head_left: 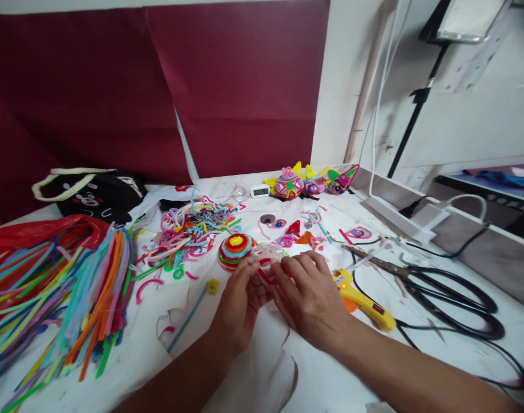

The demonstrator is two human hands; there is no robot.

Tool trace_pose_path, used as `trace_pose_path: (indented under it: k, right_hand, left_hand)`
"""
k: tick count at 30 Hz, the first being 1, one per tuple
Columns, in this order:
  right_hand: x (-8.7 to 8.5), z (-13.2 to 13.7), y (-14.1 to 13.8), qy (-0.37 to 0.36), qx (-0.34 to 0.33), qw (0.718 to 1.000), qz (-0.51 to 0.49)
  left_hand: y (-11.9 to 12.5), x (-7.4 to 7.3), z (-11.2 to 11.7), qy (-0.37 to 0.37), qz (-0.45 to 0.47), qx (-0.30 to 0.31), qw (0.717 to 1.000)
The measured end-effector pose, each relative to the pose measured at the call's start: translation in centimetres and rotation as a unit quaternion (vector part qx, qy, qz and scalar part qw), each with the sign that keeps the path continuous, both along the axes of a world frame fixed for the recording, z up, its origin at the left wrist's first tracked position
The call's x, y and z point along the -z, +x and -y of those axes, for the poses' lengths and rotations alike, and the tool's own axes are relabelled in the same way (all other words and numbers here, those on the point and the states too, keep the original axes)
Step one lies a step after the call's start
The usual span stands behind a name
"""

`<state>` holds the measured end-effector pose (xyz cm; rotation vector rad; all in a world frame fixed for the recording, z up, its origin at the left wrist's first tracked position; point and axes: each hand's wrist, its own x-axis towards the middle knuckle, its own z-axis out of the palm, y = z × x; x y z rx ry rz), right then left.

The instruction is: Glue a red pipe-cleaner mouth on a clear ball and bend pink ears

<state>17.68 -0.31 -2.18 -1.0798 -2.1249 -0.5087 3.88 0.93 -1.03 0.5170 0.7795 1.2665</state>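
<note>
My left hand (241,299) and my right hand (308,299) meet over the white table, fingers closed on a red pipe cleaner (265,276) between them. Part of it is hidden by the fingers. Just beyond my left fingertips lies a round piece of coiled pipe cleaners (232,250), ringed in red, orange and blue with a yellow centre. Behind my right hand are small red and orange triangles (305,237) and pink coiled pieces. A yellow glue gun (369,304) rests right of my right hand.
Large black-handled scissors (451,298) lie at the right. Bundled colourful pipe cleaners (93,292) spread over the left, beside a pile of offcuts (193,229). Finished coiled figures (289,183), a small digital clock (259,191) and a black bag (92,195) stand at the back. A power strip (399,218) runs along the right edge.
</note>
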Motion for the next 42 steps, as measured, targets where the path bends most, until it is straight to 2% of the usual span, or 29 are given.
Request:
trace_pose_path:
  k: [4, 13, 22, 31, 36, 42]
  right_hand:
    - [0.2, -0.1, 0.0, -0.003, 0.001, 1.0, 0.001]
    - [0.1, 0.0, 0.0, 0.009, 0.003, 1.0, 0.0]
    - [0.1, -0.1, 0.1, 0.004, 0.007, 1.0, 0.006]
    - [-0.7, -0.2, 1.2, 0.015, -0.013, 0.999, -0.037]
    - [-1.4, -0.7, 2.4, 0.031, 0.01, 0.995, -0.092]
    - [-1.3, -1.3, 2.9, 0.024, 0.011, 0.99, -0.139]
  left_hand:
    - [0.1, 0.2, -0.1, -0.002, 0.002, -0.007, 1.0]
    - [0.2, 1.0, 0.0, 0.048, -0.035, 0.01, 0.998]
    - [0.3, 1.3, -0.1, 0.053, -0.03, 0.001, 0.998]
    - [0.2, 0.5, -0.3, 0.04, 0.004, -0.011, 0.999]
    - [0.1, 0.1, -0.4, 0.009, 0.016, -0.026, 0.999]
    - [-0.1, -0.3, -0.8, -0.03, 0.045, -0.035, 0.998]
